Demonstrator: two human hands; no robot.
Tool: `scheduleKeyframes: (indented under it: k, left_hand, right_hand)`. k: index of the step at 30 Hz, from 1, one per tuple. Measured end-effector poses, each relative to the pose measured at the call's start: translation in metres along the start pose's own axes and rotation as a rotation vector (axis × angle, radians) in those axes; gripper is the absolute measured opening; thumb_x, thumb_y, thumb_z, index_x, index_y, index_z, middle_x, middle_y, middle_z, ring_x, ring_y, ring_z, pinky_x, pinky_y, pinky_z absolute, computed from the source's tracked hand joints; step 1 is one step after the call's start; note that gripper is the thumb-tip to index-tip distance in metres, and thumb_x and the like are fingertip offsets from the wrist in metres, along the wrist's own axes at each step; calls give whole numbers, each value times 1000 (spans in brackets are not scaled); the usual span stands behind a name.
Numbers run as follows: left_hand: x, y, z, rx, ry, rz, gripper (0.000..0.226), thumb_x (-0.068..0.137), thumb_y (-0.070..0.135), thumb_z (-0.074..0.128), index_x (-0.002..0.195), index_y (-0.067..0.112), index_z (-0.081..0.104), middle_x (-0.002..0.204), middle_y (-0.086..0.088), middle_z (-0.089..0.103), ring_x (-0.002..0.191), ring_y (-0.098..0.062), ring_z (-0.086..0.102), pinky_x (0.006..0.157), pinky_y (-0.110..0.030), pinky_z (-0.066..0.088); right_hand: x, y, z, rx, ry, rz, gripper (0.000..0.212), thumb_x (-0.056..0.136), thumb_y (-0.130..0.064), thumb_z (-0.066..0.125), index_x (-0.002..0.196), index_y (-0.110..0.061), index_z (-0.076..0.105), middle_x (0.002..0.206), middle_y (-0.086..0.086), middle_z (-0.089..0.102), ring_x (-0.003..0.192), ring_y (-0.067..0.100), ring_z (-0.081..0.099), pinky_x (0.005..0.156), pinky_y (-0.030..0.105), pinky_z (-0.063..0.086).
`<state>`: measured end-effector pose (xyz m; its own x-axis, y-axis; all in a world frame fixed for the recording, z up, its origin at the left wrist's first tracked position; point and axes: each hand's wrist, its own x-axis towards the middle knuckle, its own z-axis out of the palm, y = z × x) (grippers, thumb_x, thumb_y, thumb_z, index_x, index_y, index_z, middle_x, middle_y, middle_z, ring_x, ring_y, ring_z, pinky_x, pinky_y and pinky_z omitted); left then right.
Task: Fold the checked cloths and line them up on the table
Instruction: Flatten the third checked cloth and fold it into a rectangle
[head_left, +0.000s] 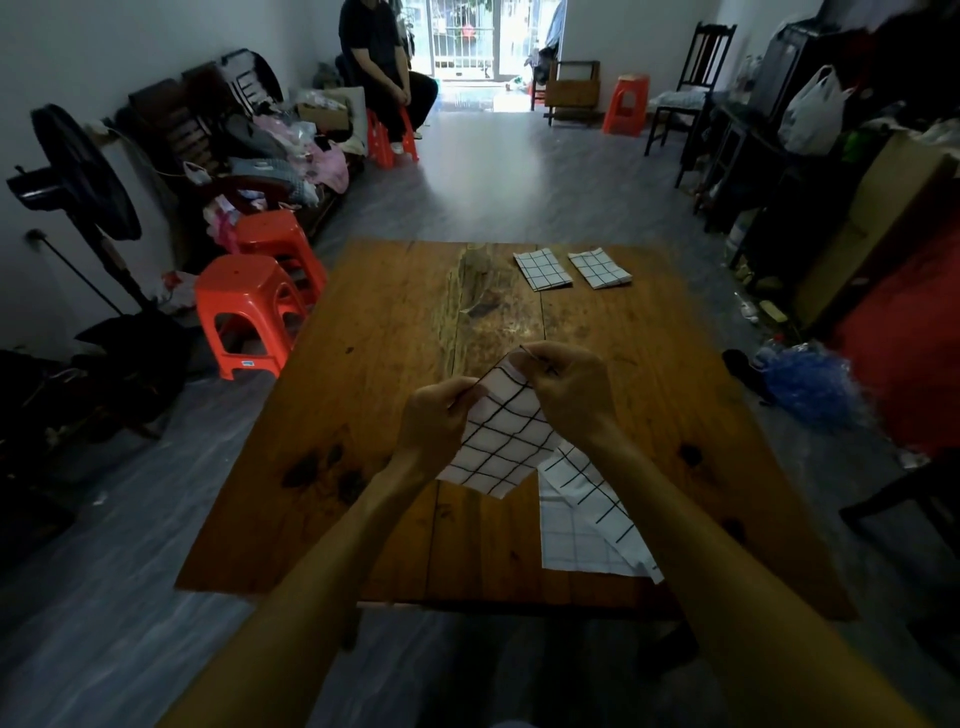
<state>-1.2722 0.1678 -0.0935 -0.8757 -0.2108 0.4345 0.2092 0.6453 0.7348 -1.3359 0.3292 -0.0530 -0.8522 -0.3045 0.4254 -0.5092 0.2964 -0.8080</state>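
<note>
A white cloth with a black check (506, 436) hangs above the middle of the wooden table (374, 364). My left hand (434, 418) pinches its upper left edge and my right hand (569, 389) pinches its top corner. Under my right forearm another checked cloth (587, 525) lies unfolded at the table's near edge. Two folded checked cloths (543, 268) (600, 267) lie side by side at the far right of the table.
Two red plastic stools (249, 306) stand close to the table's left side. A standing fan (78, 171) is at the far left. A person sits on a stool (387, 78) at the back. Blue plastic bags (810, 379) lie on the floor to the right.
</note>
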Motion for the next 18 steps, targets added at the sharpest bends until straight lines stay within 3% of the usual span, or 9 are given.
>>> scheduleKeyframes:
  k: [6, 13, 18]
  left_hand:
    - [-14, -16, -4, 80, 16, -106, 17, 92, 17, 60, 101, 8, 71, 90, -7, 71, 77, -12, 62, 65, -31, 53]
    - [-19, -22, 0, 118, -52, -219, 16, 93, 22, 59, 99, 13, 70, 88, 0, 69, 76, -10, 61, 58, -13, 42]
    - [-6, 0, 4, 29, -168, -129, 30, 89, 37, 62, 111, 17, 63, 99, 4, 65, 87, -6, 60, 70, -18, 48]
  right_hand:
    - [3, 3, -21, 5, 184, -45, 15, 88, -23, 67, 96, -12, 74, 81, -2, 72, 75, 13, 67, 65, 43, 56]
    - [0, 8, -25, -33, 248, -64, 18, 89, -24, 66, 99, -10, 73, 84, -1, 73, 77, 10, 67, 66, 38, 57]
    - [-2, 8, -23, -65, 225, -102, 15, 90, -24, 66, 95, -13, 73, 80, -2, 71, 72, 11, 66, 61, 41, 55]
